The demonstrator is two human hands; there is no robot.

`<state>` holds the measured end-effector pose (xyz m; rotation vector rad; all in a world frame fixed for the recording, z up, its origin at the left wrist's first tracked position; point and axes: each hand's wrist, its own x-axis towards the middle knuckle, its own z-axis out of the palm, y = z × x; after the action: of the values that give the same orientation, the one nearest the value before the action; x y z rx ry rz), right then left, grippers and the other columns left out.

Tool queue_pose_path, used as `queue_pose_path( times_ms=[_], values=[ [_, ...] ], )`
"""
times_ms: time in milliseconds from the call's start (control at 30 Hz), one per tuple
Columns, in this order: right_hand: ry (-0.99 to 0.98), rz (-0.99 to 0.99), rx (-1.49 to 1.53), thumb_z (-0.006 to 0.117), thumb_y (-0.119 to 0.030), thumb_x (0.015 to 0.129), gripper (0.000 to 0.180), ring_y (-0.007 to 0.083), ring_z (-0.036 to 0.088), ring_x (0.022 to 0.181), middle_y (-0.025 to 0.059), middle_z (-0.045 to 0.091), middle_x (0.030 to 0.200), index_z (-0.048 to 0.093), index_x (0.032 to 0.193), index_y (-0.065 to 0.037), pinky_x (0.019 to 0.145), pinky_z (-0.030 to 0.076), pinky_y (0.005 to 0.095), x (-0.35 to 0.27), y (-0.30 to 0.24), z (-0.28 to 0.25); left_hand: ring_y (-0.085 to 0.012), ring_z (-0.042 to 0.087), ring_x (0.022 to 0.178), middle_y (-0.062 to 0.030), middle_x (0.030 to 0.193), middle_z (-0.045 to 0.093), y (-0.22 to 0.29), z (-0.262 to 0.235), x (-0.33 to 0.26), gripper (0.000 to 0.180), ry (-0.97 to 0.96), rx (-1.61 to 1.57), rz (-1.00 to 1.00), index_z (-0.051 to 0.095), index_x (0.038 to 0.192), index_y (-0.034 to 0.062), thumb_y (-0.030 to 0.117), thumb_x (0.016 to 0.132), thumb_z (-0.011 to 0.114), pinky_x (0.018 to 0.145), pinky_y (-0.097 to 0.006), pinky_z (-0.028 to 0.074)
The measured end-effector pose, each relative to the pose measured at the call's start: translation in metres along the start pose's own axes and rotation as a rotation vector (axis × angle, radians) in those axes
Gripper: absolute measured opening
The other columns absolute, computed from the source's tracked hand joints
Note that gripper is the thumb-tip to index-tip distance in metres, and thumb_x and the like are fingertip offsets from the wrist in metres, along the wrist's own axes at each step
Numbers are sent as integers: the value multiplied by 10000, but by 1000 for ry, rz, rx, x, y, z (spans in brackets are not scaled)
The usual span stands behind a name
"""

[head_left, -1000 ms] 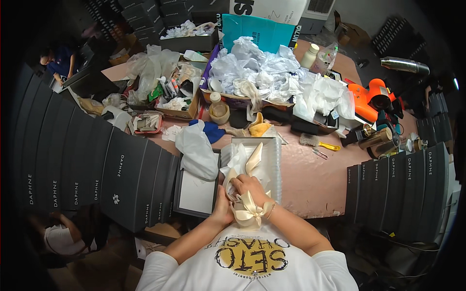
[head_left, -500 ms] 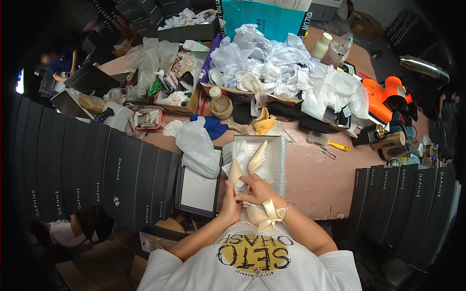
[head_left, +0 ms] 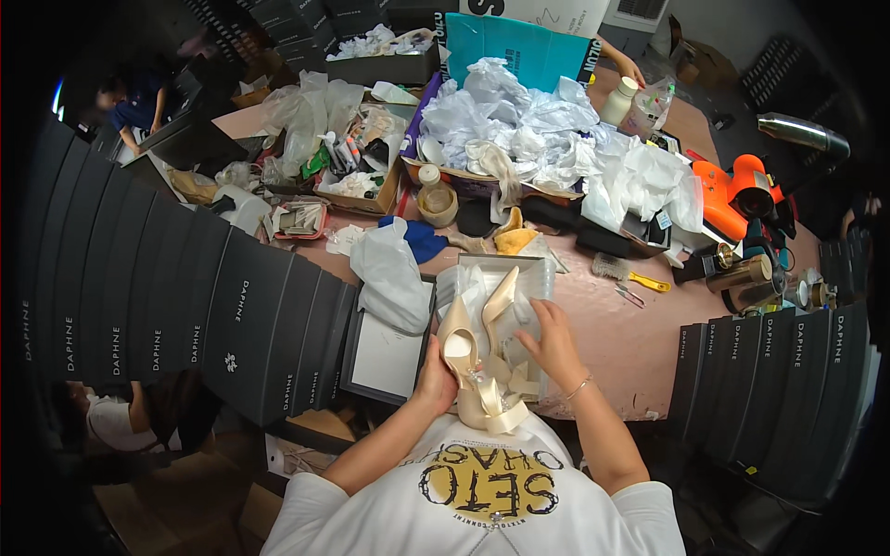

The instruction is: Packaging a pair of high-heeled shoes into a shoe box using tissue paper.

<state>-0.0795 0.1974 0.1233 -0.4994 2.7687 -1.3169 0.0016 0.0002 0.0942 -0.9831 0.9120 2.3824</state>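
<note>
Left hand (head_left: 436, 378) grips heel (head_left: 461, 345) — underneath.

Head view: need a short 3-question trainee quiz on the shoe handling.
1. True or false: the left hand grips the cream high-heeled shoe.
2. Where does the right hand rest? A) on the orange tool B) over the open shoebox C) on the black box stack
3. Fill in: left of the shoebox lies its ___, inside up.

Key: 1 true; 2 B; 3 lid.
</note>
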Motion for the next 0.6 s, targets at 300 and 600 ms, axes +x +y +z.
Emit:
queue_pose_path(
  times_ms=[300,600],
  values=[
    [-250,-584,-303,601,-160,740,82,216,610,697,35,574,704,589,785,-93,679,427,341,-23,-16,57,-248,457,1210,-112,1301,478,-16,12,-23,698,-66,-50,117,365,1376,73,619,955,251,1038,-416,360],
    [-117,-146,-426,626,-180,808,178,309,605,656,105,613,753,587,910,-39,612,462,416,-22,-30,11,-257,559,1017,-100,1171,539,-4,-15,-15,703,-18,-29,144,431,1313,72,647,936,282,906,-411,467]
  ],
)
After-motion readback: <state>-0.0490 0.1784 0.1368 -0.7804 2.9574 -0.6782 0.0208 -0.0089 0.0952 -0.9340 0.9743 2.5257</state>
